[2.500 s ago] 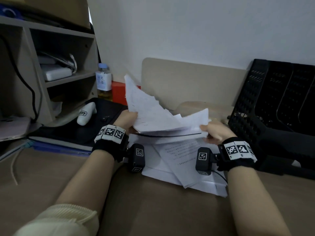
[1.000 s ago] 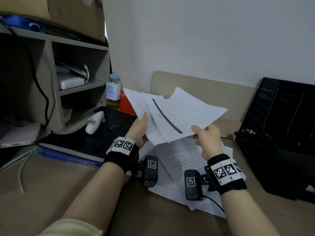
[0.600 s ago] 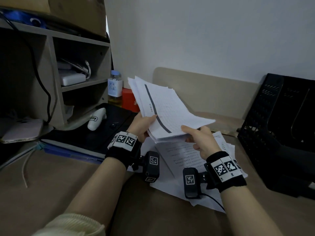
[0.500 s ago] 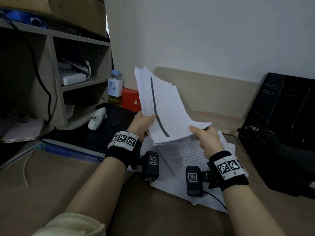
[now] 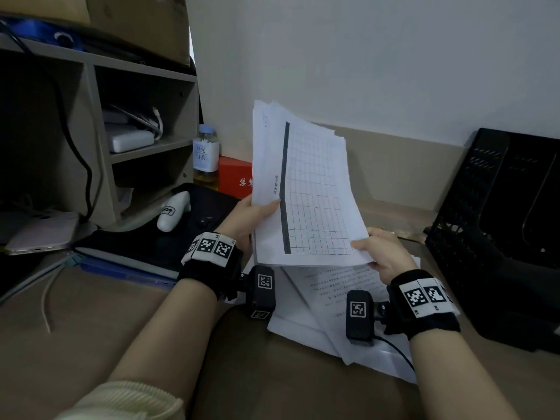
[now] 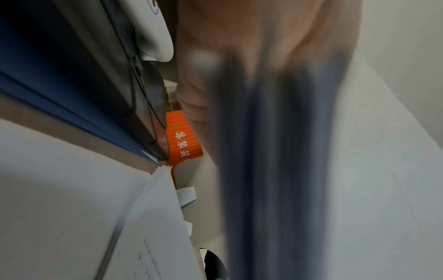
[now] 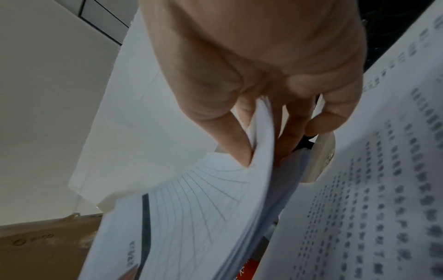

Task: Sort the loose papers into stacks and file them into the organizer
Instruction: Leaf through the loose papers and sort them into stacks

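I hold a stack of papers (image 5: 312,192) nearly upright above the desk; its top sheet shows a grid and a dark vertical bar. My left hand (image 5: 251,213) grips the stack's left edge, thumb on the front. My right hand (image 5: 380,251) pinches the lower right corner; in the right wrist view the stack (image 7: 182,223) sits between thumb and fingers. More loose printed sheets (image 5: 327,310) lie flat on the desk below. The black mesh organizer (image 5: 497,225) stands at the right, apart from both hands. In the left wrist view the stack (image 6: 275,170) is a blur.
A shelf unit (image 5: 100,137) with chargers fills the left. A bottle (image 5: 206,157), a red box (image 5: 235,180) and a white device (image 5: 172,212) on a black case (image 5: 145,241) sit left of the papers. A low beige board (image 5: 403,174) runs along the wall.
The stack has swung from lying fanned and nearly flat to standing nearly upright, its sheets more squared. Both hands kept their hold; the right shifted to the lower right corner.
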A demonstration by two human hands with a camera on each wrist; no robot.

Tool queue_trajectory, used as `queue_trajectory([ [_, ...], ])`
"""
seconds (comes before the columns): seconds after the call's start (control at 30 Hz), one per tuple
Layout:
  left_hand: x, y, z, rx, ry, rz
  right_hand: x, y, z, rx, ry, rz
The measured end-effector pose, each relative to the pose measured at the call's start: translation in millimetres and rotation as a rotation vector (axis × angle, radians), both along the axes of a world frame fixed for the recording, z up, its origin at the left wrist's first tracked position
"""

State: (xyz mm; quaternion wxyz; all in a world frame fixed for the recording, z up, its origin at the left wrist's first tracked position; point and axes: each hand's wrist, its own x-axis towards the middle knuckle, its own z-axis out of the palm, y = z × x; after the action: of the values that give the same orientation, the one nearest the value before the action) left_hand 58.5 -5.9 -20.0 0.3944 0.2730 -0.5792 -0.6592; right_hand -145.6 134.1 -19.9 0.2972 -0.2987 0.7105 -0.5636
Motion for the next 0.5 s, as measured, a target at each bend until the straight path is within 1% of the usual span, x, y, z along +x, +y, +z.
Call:
queue_trajectory([
  [0.17,6.7,7.5,8.5,-0.047,-0.012,-0.125,3.1,2.4,3.3,-0.193,0.013,0.018],
  [0.23,8.1,9.9,9.1,-0.064,-0.005,-0.144,4.6,2.6,3.4,-0.244,-0.002,0.038],
  [0.37,9.5,15.6,13.5,-0.106,0.015,-0.144,5.4,3.9,5.9,-0.375,0.037,-0.035],
  [0.5,4.1,19.0,16.8,-0.125,0.063,-0.045,8.2,3.9,9.9,-0.511,0.149,-0.049],
])
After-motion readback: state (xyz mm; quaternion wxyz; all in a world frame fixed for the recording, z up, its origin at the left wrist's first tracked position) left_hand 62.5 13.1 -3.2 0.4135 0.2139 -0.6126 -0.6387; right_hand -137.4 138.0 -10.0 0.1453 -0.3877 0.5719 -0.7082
